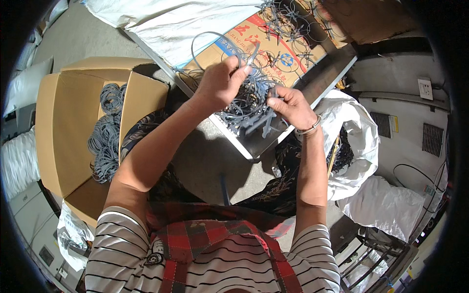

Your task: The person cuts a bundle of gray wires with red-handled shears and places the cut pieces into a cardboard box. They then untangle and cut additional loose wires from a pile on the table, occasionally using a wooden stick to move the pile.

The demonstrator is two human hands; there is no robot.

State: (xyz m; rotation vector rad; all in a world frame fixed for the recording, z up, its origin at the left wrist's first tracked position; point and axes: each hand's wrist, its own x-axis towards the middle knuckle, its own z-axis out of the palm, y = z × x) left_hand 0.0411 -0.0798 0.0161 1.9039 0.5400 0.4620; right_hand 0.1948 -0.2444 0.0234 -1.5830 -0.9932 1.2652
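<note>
My left hand (220, 82) pinches a thin grey plastic ring (199, 36) and a pale strip between thumb and fingers, raised over a metal-edged work table. To its right, my right hand (291, 106) has thumb and forefinger closed on a small grey plastic piece (274, 92), partly hidden by the fingers. Beneath both hands lies a tangled pile of grey plastic rings and sprues (253, 110), close to the table's near corner. Under the pile is a flattened printed cardboard sheet (293, 67). More rings with sprues (289, 22) lie at its far end.
At left stands an open cardboard box (80, 124) holding bundled grey rings (106, 143). A white woven sack (351, 110) with dark pieces inside sits to the right. White sheeting (165, 29) covers the table's far left. The table's metal edge (234, 141) faces me.
</note>
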